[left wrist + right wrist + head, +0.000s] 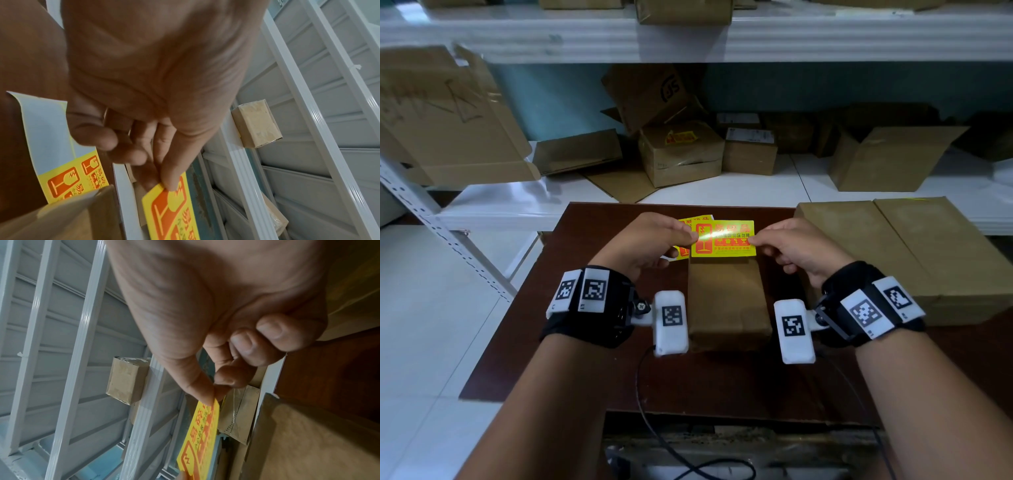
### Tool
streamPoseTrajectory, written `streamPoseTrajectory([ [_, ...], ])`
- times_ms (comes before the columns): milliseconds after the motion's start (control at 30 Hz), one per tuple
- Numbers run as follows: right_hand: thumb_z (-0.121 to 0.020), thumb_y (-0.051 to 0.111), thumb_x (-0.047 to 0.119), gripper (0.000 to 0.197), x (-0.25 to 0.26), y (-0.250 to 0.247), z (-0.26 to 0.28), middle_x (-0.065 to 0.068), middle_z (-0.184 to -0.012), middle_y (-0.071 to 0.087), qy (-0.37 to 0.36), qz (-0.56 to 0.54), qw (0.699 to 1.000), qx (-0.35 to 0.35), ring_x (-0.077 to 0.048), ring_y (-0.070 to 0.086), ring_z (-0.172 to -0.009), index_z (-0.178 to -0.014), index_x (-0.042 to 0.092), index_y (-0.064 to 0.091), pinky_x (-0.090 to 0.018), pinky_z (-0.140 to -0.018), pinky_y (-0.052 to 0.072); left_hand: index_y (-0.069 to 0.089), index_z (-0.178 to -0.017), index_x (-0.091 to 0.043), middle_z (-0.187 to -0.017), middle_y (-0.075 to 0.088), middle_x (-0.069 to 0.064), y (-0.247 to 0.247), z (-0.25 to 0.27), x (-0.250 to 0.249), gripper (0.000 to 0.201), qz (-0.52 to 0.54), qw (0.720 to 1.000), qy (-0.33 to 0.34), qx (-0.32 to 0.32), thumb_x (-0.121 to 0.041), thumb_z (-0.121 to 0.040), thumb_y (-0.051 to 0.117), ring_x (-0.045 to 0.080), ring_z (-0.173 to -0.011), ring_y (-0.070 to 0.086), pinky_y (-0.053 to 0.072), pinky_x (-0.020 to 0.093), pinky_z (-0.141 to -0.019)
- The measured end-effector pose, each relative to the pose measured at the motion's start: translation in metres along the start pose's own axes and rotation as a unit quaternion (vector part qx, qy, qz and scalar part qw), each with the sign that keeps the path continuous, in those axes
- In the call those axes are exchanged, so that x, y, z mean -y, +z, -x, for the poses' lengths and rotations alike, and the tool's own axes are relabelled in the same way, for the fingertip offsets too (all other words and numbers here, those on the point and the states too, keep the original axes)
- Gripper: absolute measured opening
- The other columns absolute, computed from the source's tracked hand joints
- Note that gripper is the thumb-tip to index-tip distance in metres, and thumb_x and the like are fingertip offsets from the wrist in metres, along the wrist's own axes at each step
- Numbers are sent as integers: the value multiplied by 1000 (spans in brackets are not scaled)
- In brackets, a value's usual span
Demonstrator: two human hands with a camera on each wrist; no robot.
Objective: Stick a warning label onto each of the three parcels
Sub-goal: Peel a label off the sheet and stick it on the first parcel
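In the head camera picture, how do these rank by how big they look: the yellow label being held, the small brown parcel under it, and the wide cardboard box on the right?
Largest to smallest, as they look in the head view:
1. Wide box
2. Small parcel
3. Label, pinched between both hands

The label is raised nearer the camera, so it looks a little bigger than it really is, but the order stays plain.

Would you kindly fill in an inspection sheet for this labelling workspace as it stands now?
Surface: dark brown table, partly bare.
Job's things: yellow warning label held above the small parcel; label sheet lies behind it; large parcel at right shows no label on top.
Clutter: nothing seen on the table.
Grippers: left hand and right hand each pinch one end of the label.
Cables: black cable hangs off the near edge.
Surroundings: white shelving with cardboard boxes.
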State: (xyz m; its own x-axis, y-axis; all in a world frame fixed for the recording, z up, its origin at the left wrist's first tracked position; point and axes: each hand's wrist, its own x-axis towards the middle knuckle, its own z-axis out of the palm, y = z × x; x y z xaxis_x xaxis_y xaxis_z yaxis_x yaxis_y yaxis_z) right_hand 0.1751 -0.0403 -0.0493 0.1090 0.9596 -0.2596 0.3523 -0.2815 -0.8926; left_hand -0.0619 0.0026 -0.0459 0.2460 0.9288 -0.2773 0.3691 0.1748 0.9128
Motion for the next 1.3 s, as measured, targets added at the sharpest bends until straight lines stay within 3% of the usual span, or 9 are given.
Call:
streamPoseTrajectory([
  [333, -88, 71, 27, 32, 0, 3, -5, 0, -67, 52, 14, 49, 999, -2, -10, 35, -50, -103, -2, 73, -23, -46, 26, 73, -76, -20, -102, 68, 6, -1, -6, 4, 9, -27, 1000, -4, -5, -22, -81, 80, 10, -59, 46, 39, 22, -47],
  [400, -88, 71, 25, 34, -1, 3, -5, 0, -67, 52, 18, 50, 999, -4, -10, 35, -50, -104, -4, 72, -23, -45, 26, 72, -90, -20, -103, 68, 11, 0, -7, 5, 16, -23, 1000, -12, -12, -23, -79, 83, 12, -61, 47, 39, 23, -47],
  [467, -87, 72, 25, 35, -3, 3, -6, 0, -66, 52, 26, 57, 998, -6, -10, 34, -49, -104, -5, 72, -23, -44, 26, 67, -107, -22, -106, 70, 18, 0, -9, 8, 38, -29, 999, -26, -21, -24, -74, 86, 14, -64, 49, 39, 24, -49],
  [567, -85, 73, 27, 37, -6, 4, -7, 2, -62, 52, 37, 73, 997, -4, -10, 34, -46, -102, -5, 72, -22, -42, 25, 66, -110, -25, -110, 71, 20, 0, -11, 11, 44, -41, 998, -34, -18, -27, -72, 87, 13, -63, 48, 38, 23, -49],
  [700, -84, 74, 28, 39, -8, 4, -9, 0, -64, 52, 43, 88, 995, -3, -11, 35, -48, -102, -7, 72, -22, -43, 26, 67, -104, -24, -93, 66, 9, 3, -13, 12, 36, -51, 998, -39, -13, -27, -73, 86, 11, -58, 45, 36, 22, -47],
  [867, -82, 75, 31, 44, -9, 5, -12, -9, -74, 51, 45, 107, 993, 1, -13, 35, -50, -101, -8, 70, -24, -45, 27, 63, -94, -21, -80, 56, 5, 6, -13, 12, 29, -77, 996, -42, -14, -24, -75, 85, 12, -58, 42, 33, 22, -47],
  [1000, -81, 76, 31, 42, -9, 4, -13, -4, -67, 52, 53, 120, 991, 6, -13, 36, -50, -99, -6, 72, -24, -45, 28, 61, -86, -19, -69, 48, 4, 7, -12, 11, 25, -90, 995, -37, -9, -22, -76, 84, 12, -52, 38, 29, 20, -45],
  [1200, -81, 76, 30, 30, -8, 6, -12, -3, -66, 52, 56, 131, 990, 13, -12, 37, -50, -93, 3, 75, -24, -46, 29, 62, -81, -16, -67, 48, 5, 5, -10, 10, 23, -107, 993, -38, 7, -21, -76, 85, 11, -49, 37, 29, 20, -41],
  [1300, -79, 77, 32, 38, -10, 5, -13, -8, -73, 52, 58, 134, 989, 12, -13, 36, -49, -95, -3, 74, -24, -46, 27, 61, -77, -17, -65, 47, 5, 5, -8, 9, 23, -116, 993, -33, 11, -21, -76, 84, 10, -44, 35, 28, 19, -40],
])
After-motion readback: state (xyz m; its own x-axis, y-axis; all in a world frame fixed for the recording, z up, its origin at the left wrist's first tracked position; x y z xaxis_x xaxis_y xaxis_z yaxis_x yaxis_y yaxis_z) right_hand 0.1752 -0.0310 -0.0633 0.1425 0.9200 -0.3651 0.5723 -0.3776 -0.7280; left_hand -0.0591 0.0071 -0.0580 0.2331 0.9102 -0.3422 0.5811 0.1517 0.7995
